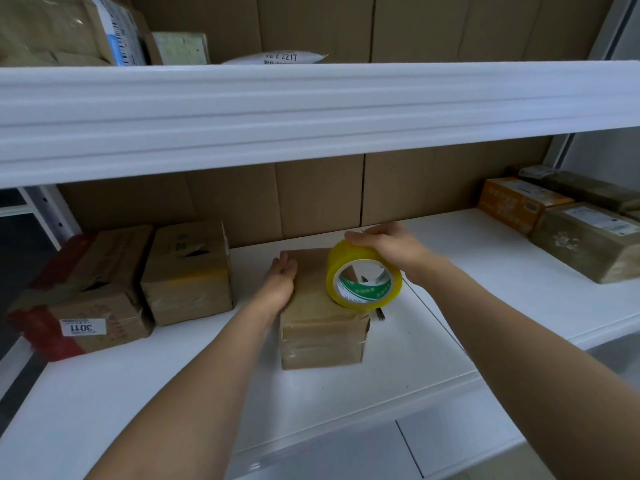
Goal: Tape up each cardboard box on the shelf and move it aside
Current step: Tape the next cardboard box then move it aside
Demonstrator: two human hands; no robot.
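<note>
The cardboard box (pixel 320 320) is looking matt brown, with glossy tape wrinkling on its front. The tape roll (pixel 363 275) is shining yellow plastic. The shelf (pixel 433 341) is showing smooth white.

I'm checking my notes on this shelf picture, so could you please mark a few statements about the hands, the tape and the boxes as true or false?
1. The right hand grips the yellow tape roll on top of the middle box. True.
2. The left hand holds a pair of scissors. False: it lies flat against the middle box's left side, holding nothing.
3. The box with red tape lies at the left end of the shelf. True.
4. The orange box sits on the upper shelf. False: it is on the same shelf, at the far right.
5. The tape roll has a blue core. False: the core is white and green.
</note>
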